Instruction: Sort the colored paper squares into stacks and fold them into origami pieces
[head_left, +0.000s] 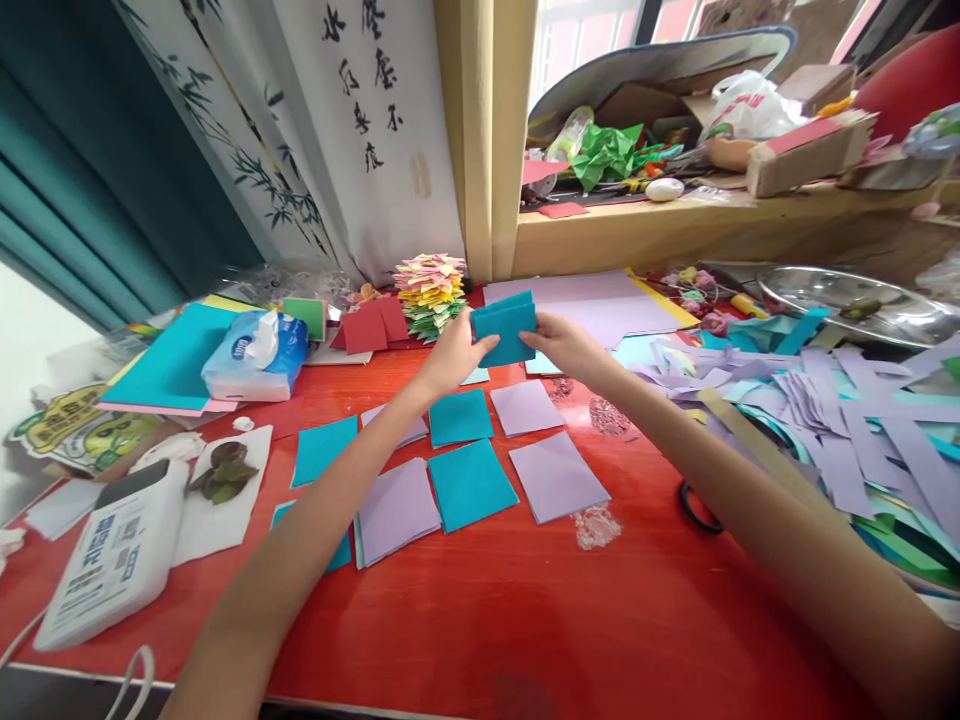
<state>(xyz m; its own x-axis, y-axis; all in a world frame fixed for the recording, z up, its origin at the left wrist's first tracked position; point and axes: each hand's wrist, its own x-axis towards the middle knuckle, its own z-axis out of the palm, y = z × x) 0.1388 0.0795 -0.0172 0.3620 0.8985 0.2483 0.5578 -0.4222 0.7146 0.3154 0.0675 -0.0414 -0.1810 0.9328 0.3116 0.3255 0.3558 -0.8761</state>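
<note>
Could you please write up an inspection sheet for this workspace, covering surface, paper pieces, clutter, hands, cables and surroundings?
Surface: red table, glossy, with pale patches near the squares.
Paper pieces: folded teal paper held up; teal squares and lilac squares laid out below.
Clutter: heap of paper strips and metal dish at right; tissue pack and white device at left.
Hands: left hand and right hand grip opposite sides of the held paper.
Cables: white cable by the device; far end out of view.
Surroundings: teal curtain at left; mixed items on the wooden sill.
</note>
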